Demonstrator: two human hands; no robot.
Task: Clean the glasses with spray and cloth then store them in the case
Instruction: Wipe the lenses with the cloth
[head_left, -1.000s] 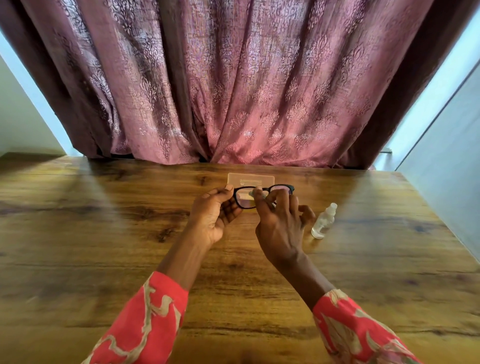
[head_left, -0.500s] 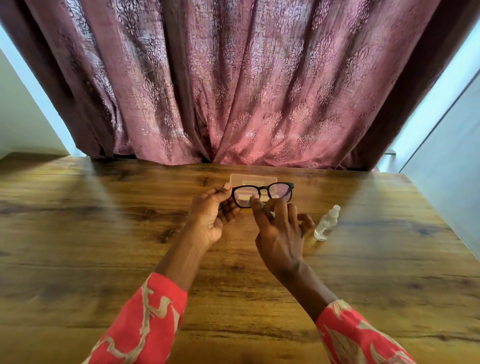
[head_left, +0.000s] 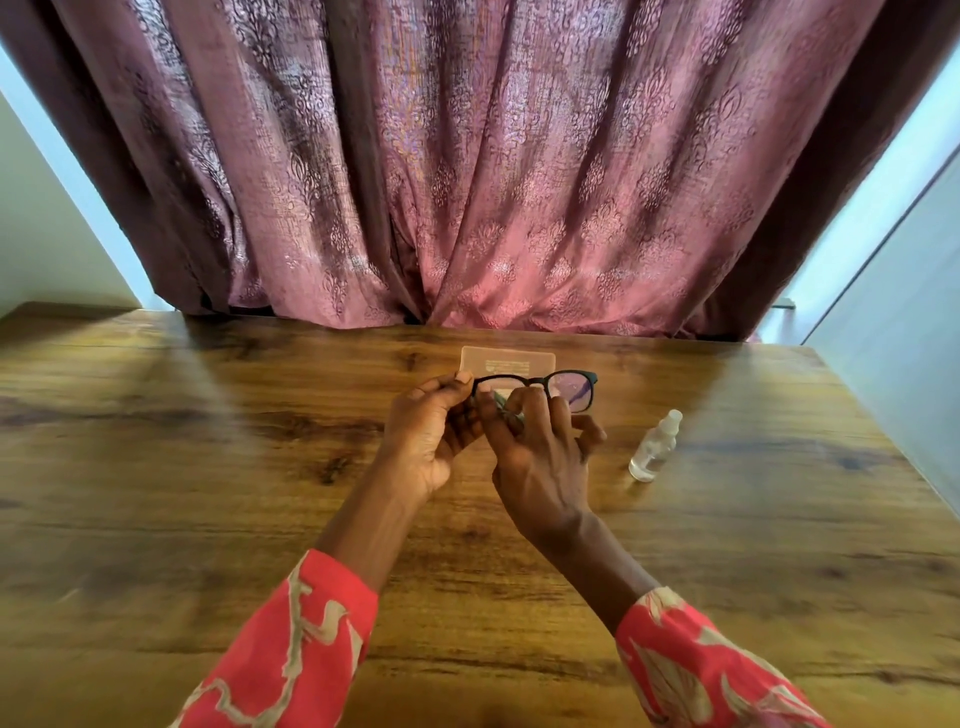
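Black-framed glasses (head_left: 576, 387) are held above the wooden table (head_left: 208, 467), lenses facing away from me. My left hand (head_left: 434, 431) pinches the frame's left end. My right hand (head_left: 535, 452) presses a small grey-green cloth (head_left: 503, 402) against the left lens, thumb on one side and fingers on the other; most of the cloth is hidden by the fingers. A pale translucent case (head_left: 509, 359) lies flat on the table just behind the glasses. A small clear spray bottle (head_left: 653, 447) stands to the right of my right hand.
A pink patterned curtain (head_left: 467, 182) hangs along the table's far edge. Pale walls rise at the left and right. The table's right edge runs diagonally near the bottle.
My right hand with the cloth has shifted left along the frame, from near the bridge onto the left lens. The right lens now shows uncovered. My left hand has stayed on the frame's end.
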